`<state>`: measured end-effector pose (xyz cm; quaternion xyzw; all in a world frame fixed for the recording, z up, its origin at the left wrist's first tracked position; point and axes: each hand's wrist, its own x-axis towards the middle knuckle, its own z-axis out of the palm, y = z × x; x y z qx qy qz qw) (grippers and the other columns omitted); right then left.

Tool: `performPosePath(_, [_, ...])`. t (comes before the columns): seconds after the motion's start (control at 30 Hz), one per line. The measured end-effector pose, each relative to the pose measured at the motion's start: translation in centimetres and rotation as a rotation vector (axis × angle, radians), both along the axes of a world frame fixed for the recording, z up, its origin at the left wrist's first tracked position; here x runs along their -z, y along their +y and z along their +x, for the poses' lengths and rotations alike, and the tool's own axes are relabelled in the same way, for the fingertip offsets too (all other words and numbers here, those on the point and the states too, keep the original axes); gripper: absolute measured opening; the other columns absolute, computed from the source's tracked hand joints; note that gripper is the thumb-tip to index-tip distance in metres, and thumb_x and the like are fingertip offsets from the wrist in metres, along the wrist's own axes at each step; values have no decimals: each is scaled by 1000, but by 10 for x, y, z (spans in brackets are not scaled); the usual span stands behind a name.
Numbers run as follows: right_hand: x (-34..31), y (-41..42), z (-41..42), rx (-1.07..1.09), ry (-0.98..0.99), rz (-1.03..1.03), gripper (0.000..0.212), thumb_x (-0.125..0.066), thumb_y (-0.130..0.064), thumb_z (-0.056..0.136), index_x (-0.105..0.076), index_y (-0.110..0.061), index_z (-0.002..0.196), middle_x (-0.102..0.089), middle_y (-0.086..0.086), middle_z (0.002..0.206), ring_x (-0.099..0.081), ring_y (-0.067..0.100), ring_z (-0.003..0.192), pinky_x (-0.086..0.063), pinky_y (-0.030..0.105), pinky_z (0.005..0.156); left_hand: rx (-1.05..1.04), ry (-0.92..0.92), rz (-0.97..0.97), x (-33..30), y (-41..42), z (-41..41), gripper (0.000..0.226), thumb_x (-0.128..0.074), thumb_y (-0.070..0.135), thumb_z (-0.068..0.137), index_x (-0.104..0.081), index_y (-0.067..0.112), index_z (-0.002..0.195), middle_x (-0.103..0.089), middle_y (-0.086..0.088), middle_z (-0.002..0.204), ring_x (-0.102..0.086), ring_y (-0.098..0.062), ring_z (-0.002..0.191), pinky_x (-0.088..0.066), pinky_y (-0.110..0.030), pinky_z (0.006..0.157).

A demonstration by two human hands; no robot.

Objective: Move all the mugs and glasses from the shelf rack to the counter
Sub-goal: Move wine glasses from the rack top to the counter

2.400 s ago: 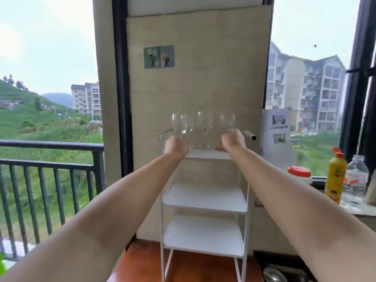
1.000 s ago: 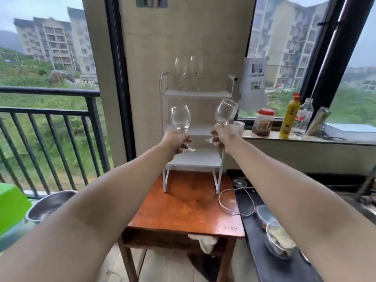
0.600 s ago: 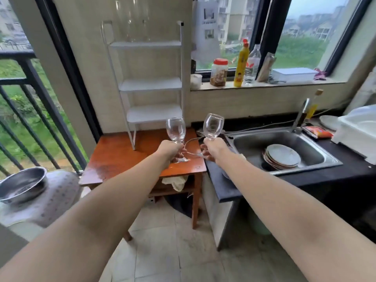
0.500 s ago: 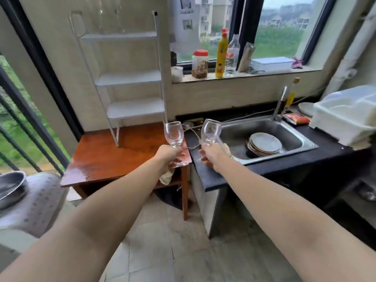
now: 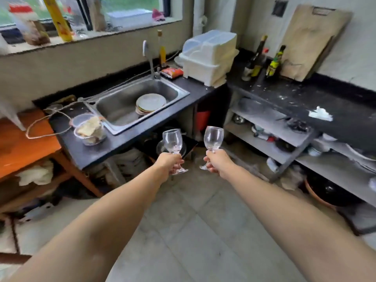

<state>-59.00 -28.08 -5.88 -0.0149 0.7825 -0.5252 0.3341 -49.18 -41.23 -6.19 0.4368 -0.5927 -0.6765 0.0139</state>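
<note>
My left hand (image 5: 170,161) grips the stem of a clear wine glass (image 5: 172,141), held upright over the floor in front of the sink. My right hand (image 5: 216,162) grips the stem of a second clear wine glass (image 5: 213,138), also upright, just to the right. The black counter (image 5: 317,100) runs along the right wall, with a speckled bare stretch beyond the right glass. Only a white foot of the shelf rack (image 5: 10,117) shows at the far left, on the orange table (image 5: 22,143).
A steel sink (image 5: 122,106) holds stacked plates (image 5: 151,103). Plastic containers (image 5: 89,129) and a wire loop lie on the counter left of it. A white dish box (image 5: 209,55), bottles (image 5: 275,62) and a leaning board (image 5: 311,41) stand at the back. Open shelves below hold pots.
I took two glasses off the rack's top shelf and turned right; the view swung from the rack past the sink toward the corner counter. Both hands still hold their glasses.
</note>
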Motion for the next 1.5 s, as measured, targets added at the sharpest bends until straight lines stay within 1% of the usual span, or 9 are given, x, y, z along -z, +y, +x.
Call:
performPosePath(0.1, [7,75,-31,82,-15,56,23,-40,-17,97,-49,-12,77,-52,-1,68,-45,11,47,-32,21,41,113,-22,0,12,63,-47,22,-47,4,91,-52,12,72,-54,-4,68,-37,0,24,-22,-7,31])
performPosePath(0.3, [11,201,-88,319,-9,57,15,-39,-17,98,-51,-10,94,-52,0,69,-46,11,49,-32,10,30,339,-21,30,15,180,-135,22,-45,1,88,-50,14,70,-54,-3,68,-38,-1,24,-23,-8,31])
performPosePath(0.4, [15,243,-110,410,-16,61,20,-39,-17,98,-49,-15,81,-54,-1,72,-46,10,48,-33,13,33,459,-18,8,15,220,-171,23,-46,1,88,-53,13,69,-54,-3,65,-40,-1,24,-24,-8,31])
performPosePath(0.7, [13,329,-219,602,-6,48,13,-40,-16,98,-51,-10,101,-55,1,73,-48,11,49,-35,17,35,707,-1,-60,18,300,-324,15,-52,8,92,-56,9,78,-57,-3,66,-49,-10,43,-32,-14,33])
performPosePath(0.9, [1,378,-320,717,18,53,14,-39,-16,97,-50,-8,94,-53,3,73,-52,13,50,-35,16,32,886,-46,-142,3,347,-455,23,-52,7,91,-56,6,68,-58,-7,63,-45,-13,42,-35,-20,41])
performPosePath(1.03, [7,429,-371,841,-9,45,11,-40,-19,98,-49,-12,100,-57,1,83,-52,12,51,-36,18,36,921,-53,-146,3,393,-528,23,-51,10,94,-56,7,71,-57,-2,60,-43,-2,23,-32,-10,29])
performPosePath(1.13, [15,481,-410,946,-22,46,12,-41,-20,98,-50,-12,103,-58,-1,79,-52,12,49,-36,15,32,974,-66,-130,11,441,-573,16,-51,7,93,-55,5,77,-57,-3,64,-44,-4,25,-31,-11,30])
performPosePath(1.37, [31,598,-502,995,-34,61,27,-41,-20,99,-53,-8,119,-59,0,88,-51,10,49,-37,18,38,1010,-63,-92,31,555,-659,5,-53,8,92,-56,5,88,-61,-3,71,-46,-10,45,-39,-19,39])
performPosePath(1.5, [33,676,-561,997,-82,57,23,-43,-15,98,-54,-6,116,-58,2,90,-46,11,51,-35,18,34,954,-120,13,41,635,-717,5,-55,5,91,-56,1,88,-59,-8,73,-48,-16,52,-58,-41,75])
